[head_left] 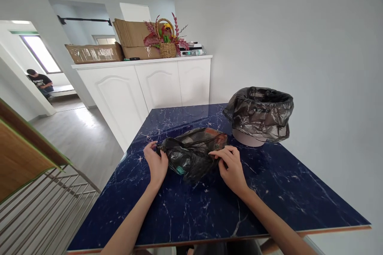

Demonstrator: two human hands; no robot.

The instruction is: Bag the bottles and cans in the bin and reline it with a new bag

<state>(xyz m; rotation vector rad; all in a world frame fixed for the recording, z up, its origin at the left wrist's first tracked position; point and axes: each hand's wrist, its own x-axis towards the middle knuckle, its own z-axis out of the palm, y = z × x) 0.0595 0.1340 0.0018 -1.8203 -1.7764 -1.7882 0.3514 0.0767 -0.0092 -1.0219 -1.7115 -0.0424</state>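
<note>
A filled black plastic bag (191, 155) lies on the dark blue marbled table (191, 211) in front of me. Through its thin film I make out something orange-red and a small teal patch, but not what they are. My left hand (156, 163) pinches the bag's left end between thumb and fingers. On the other side, my right hand (230, 167) has its thumb and fingers closed on the bag's right edge. Behind it to the right stands a light-coloured bin (247, 138), lined with another black bag (263, 115) folded over its rim.
A white cabinet (161, 83) stands beyond the table, bearing cardboard boxes (137, 42), a flower basket (168, 50) and a plastic bottle (196, 52). At left is a metal-barred chair (66, 191). A person (40, 81) sits in the far room.
</note>
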